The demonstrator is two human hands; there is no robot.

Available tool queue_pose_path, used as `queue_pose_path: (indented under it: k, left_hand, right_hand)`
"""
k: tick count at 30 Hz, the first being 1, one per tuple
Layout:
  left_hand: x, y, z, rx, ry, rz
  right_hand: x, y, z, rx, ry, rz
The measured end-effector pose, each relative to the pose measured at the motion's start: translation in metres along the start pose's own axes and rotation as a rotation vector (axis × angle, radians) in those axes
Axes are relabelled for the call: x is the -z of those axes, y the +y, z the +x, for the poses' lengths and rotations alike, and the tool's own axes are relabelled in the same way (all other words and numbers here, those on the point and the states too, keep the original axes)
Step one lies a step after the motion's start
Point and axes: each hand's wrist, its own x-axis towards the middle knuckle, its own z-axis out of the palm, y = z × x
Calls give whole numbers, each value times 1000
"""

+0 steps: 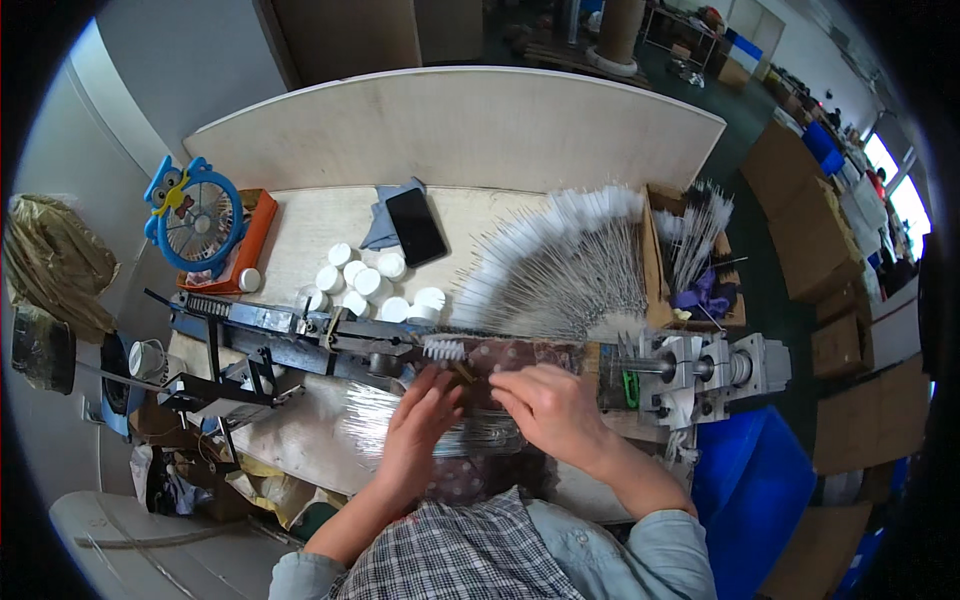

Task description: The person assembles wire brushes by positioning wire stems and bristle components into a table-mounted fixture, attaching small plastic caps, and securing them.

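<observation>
A pale tabletop has an upright whitish board along its far edge. A plain grey wall rises at left, with a brown panel beyond the board. Dark green floor runs back at right, past cardboard boxes. A round pillar stands behind; bright white light fills a window at far right.

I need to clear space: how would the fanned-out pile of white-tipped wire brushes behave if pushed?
The wire brushes probably weigh little, their stems being so thin. These straight stems look fairly stiff, though likely bendable. Overlapping in a fan, they might snag or scatter.
</observation>
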Motion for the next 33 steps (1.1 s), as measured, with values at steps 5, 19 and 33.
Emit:
queue_pose_path:
  k: [5, 19, 33]
  left_hand:
    - [120, 16, -2, -274, 424, -45]
    - [319, 40, -35, -500, 994, -259]
    - [-40, 12, -9, 188, 86, -129]
  right_hand:
    - [-16, 30, -36, -173, -152, 5]
    - [-9, 24, -43, -226, -281, -201]
    - [-14, 21, -49, -244, -330, -293]
